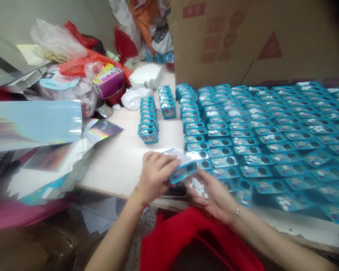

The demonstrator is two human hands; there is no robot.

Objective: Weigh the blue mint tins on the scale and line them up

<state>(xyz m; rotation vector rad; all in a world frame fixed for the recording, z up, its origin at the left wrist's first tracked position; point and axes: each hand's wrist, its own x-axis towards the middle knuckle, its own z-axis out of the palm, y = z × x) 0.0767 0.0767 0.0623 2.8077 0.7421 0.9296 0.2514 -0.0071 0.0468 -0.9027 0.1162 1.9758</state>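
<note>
My left hand (157,171) is closed round a small blue box (183,171), tilted on its side above the table's front edge. Several small white pellets (197,187) lie in the cupped palm of my right hand (211,195), just below and right of that box. The fingertips of the right hand come close to the box; whether they touch it I cannot tell. To the right stand many rows of matching blue boxes (251,160), with white pellets lying on top of several of them.
Two short rows of blue boxes (148,124) stand on the white table (113,158). A large cardboard carton (228,41) rises behind. Shiny printed sheets (36,124) are piled at left, near plastic bags (58,41) and a purple box (109,82). A dark flat object (175,191) lies beneath my hands.
</note>
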